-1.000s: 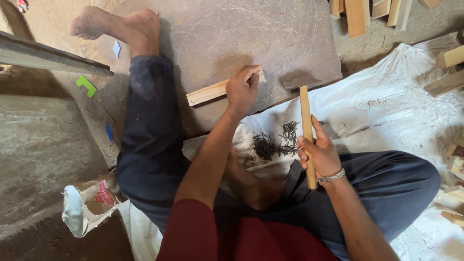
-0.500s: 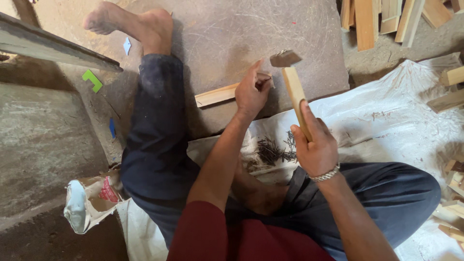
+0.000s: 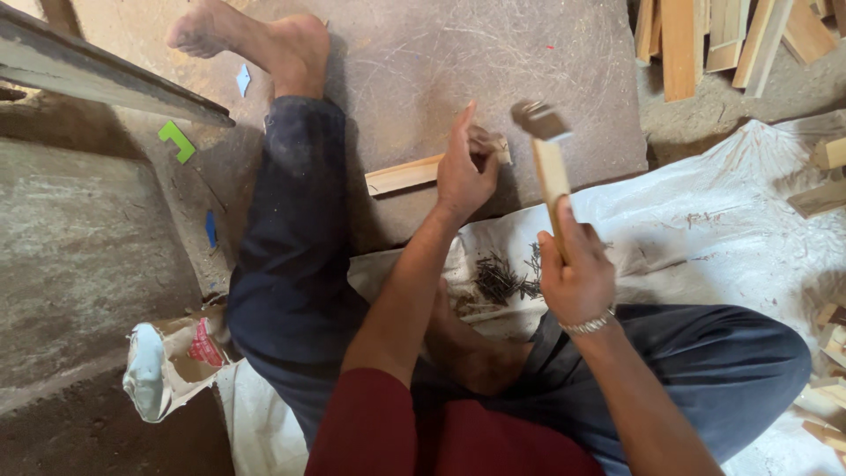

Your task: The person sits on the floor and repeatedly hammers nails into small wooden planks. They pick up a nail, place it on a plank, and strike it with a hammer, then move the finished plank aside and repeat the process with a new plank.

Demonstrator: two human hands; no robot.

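Our right hand [image 3: 577, 278] grips the hammer [image 3: 548, 167] low on its wooden handle — head-heavy (we judge), raised. Our left hand [image 3: 465, 172] pinches the stiff, light wood strip [image 3: 401, 174] on the stone slab [image 3: 529, 53].

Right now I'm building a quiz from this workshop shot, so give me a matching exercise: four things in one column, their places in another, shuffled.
Things:
1. hammer
2. wooden strip
3. pile of nails
4. green angle piece

Places:
A. on the white sheet, between the knees
B. on the floor, left of the outstretched leg
C. raised in the right hand
D. flat on the stone slab, under the left hand

Pairs: 1-C, 2-D, 3-A, 4-B
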